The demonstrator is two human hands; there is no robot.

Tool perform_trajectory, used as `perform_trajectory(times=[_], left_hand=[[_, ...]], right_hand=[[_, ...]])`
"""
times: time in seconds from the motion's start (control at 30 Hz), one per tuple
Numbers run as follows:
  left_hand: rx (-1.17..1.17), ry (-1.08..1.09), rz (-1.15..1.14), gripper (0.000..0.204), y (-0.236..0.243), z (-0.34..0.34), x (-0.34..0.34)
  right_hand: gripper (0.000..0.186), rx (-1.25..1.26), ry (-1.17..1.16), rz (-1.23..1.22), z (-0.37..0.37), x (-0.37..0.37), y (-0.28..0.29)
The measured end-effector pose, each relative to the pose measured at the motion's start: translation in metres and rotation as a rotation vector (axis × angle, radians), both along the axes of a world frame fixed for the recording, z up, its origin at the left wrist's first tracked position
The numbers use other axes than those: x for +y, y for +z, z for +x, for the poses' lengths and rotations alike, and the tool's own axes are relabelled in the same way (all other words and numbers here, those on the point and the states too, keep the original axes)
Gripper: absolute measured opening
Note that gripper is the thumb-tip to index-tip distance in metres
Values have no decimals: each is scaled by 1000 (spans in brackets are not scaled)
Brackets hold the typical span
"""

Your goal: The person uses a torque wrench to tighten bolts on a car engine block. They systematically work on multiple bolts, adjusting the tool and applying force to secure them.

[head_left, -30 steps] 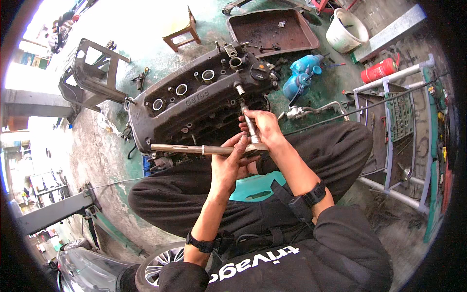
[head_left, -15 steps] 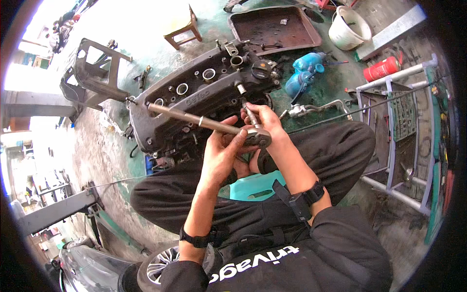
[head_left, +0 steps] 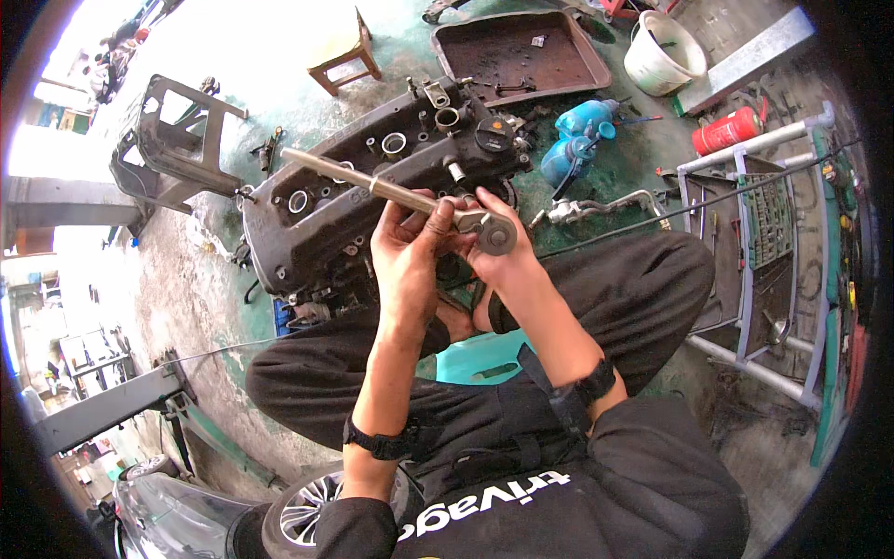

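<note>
Mid-frame, our smudged left hand (head_left: 405,261) grips the ratchet wrench (head_left: 391,189), our right hand (head_left: 510,267) curls round its head (head_left: 496,237), and grime could cause slipping.

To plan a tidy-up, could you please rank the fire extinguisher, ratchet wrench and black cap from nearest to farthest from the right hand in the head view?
1. Ratchet wrench, its round head right at the right hand.
2. Black cap, ahead, on the engine cover.
3. Fire extinguisher, off to the right.
</note>
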State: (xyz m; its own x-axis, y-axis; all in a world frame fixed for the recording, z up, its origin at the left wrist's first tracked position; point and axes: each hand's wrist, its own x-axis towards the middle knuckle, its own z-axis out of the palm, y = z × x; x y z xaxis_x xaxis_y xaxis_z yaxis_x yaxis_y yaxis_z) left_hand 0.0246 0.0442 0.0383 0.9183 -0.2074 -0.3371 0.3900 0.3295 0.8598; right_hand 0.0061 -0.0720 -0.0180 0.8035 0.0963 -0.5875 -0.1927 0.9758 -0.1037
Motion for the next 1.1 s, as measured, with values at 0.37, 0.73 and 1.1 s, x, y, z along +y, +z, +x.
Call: perform_trajectory(times=[0.37, 0.73, 1.1], left_hand=[[30, 194, 48, 32, -8, -36, 4], [106, -425, 512, 32, -12, -91, 54], [-648, -137, 737, 51, -10, -54, 49]], right_hand=[[28, 51, -156, -622, -30, 40, 43], [40, -10, -131, -844, -35, 47, 35], [41, -566, 841, -2230, -25, -14, 59]])
